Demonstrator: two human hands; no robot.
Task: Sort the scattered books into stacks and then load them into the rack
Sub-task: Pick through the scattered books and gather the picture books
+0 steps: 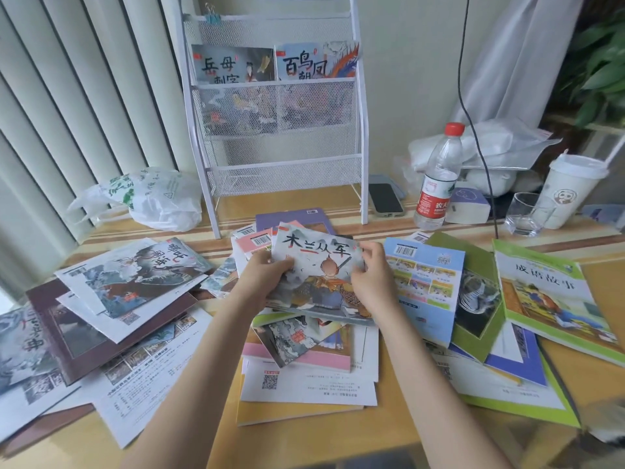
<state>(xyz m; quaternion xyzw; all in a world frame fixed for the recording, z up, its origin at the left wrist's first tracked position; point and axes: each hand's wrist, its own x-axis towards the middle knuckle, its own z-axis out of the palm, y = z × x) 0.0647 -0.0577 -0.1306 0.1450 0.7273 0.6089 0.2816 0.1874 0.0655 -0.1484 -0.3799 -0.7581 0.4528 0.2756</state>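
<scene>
Nearest, at six o'clock, loose books lie overlapped on the table. Just beyond, the left hand and right hand hold a picture book, fingers curled around its side edges, thumbs on the cover. Farther off at twelve o'clock stands the white mesh rack, two books already in its middle pocket. Lifting carelessly could drag the slippery covers underneath and slide the heap apart.
</scene>
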